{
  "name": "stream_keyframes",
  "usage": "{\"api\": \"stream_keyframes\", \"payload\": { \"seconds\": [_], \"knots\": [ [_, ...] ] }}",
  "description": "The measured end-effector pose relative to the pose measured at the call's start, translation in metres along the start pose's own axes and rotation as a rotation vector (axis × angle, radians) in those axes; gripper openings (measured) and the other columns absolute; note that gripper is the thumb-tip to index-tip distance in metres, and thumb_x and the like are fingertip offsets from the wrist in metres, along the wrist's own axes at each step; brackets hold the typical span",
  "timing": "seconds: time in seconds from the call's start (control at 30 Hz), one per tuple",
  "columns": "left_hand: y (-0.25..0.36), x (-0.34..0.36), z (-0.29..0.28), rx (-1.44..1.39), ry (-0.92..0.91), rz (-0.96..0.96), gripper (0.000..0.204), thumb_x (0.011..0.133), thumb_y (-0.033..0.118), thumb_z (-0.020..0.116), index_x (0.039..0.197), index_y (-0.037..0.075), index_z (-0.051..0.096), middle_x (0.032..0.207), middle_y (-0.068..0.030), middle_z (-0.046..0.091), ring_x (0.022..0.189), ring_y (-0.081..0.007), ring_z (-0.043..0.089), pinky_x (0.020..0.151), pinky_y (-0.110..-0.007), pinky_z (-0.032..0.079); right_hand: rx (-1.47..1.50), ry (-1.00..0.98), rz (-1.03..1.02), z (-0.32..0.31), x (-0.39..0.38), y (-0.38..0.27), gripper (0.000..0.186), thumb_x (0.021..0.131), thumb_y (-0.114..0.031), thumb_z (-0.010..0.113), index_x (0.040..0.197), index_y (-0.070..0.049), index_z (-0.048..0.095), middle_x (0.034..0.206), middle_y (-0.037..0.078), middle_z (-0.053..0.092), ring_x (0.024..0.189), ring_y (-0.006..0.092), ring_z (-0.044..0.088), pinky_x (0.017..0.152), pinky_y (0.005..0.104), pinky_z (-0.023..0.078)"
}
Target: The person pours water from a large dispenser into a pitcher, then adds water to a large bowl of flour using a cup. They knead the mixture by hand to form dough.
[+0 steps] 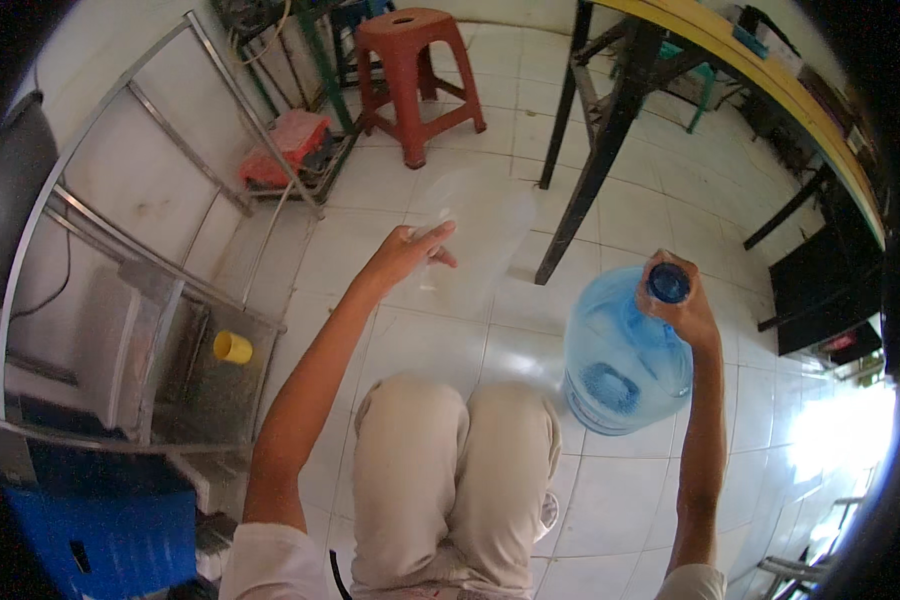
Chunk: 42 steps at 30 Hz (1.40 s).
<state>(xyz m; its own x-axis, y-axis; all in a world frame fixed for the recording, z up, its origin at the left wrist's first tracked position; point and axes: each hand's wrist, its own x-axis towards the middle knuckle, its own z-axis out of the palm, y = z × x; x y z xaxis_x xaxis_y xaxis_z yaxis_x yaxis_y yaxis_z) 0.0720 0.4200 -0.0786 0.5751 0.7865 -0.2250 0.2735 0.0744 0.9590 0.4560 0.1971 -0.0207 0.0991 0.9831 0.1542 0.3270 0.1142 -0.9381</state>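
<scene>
My right hand (681, 298) is wrapped round the neck of a large blue water jug (625, 350), just below its dark blue cap (668, 283). The jug stands on the floor to the right of my knees, and its clear blue wall shows the inside. Farther forward and to the left, my left hand (417, 254) grips a thin, see-through plastic bag (485, 245) between thumb and fingers. The bag hangs over the tiles, blurred and pale, so its edges are hard to make out.
A red plastic stool (410, 75) stands ahead. A yellow-edged table (700, 30) with black legs spans the right. On the left are a metal frame rack (160, 260), a yellow cup (232, 347) and a blue container (120, 535). White tiles cover the floor.
</scene>
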Motion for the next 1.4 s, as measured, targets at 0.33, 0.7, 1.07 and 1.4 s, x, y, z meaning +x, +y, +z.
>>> {"api": "stream_keyframes", "payload": {
  "seconds": [0.33, 0.7, 1.07, 1.4],
  "knots": [
    [-0.037, -0.054, 0.000, 0.262, 0.103, 0.019, 0.060, 0.094, 0.062, 0.066, 0.079, 0.004, 0.075, 0.079, -0.0041, 0.072, 0.070, -0.0135, 0.053, 0.071, -0.031, 0.047, -0.260, -0.059, -0.098, 0.094, 0.065, 0.005, 0.033, 0.068, -0.014, 0.083, 0.093, -0.006, 0.062, 0.085, 0.005, 0.064, 0.083, 0.0181, 0.064, 0.082, 0.0347, 0.053],
    [-0.104, -0.145, -0.006, 0.135, 0.359, 0.053, 0.052, 0.101, 0.054, 0.062, 0.089, 0.005, 0.076, 0.072, -0.0007, 0.061, 0.070, -0.0113, 0.052, 0.068, -0.030, 0.044, -0.516, -0.458, -0.009, 0.250, 0.124, 0.024, 0.059, 0.065, -0.030, 0.088, 0.110, 0.000, 0.064, 0.099, 0.022, 0.072, 0.093, 0.0335, 0.071, 0.087, 0.0417, 0.056],
    [-0.225, -0.194, -0.009, 0.225, 0.587, -0.107, 0.057, 0.096, 0.051, 0.069, 0.106, -0.005, 0.071, 0.097, -0.0202, 0.075, 0.090, -0.0239, 0.071, 0.084, -0.038, 0.054, -0.751, -0.668, 0.084, 0.366, 0.106, 0.055, 0.067, 0.065, -0.036, 0.087, 0.116, -0.001, 0.062, 0.104, 0.025, 0.072, 0.100, 0.0420, 0.071, 0.086, 0.0489, 0.056],
    [-0.254, -0.230, -0.011, 0.529, 0.527, 0.125, 0.052, 0.099, 0.047, 0.061, 0.084, -0.003, 0.062, 0.091, -0.0251, 0.064, 0.091, -0.0426, 0.060, 0.083, -0.054, 0.043, -0.871, -0.875, 0.097, 0.437, 0.080, 0.099, 0.081, 0.064, -0.048, 0.084, 0.124, 0.000, 0.058, 0.115, 0.028, 0.070, 0.108, 0.0435, 0.069, 0.090, 0.0545, 0.057]
  ]
}}
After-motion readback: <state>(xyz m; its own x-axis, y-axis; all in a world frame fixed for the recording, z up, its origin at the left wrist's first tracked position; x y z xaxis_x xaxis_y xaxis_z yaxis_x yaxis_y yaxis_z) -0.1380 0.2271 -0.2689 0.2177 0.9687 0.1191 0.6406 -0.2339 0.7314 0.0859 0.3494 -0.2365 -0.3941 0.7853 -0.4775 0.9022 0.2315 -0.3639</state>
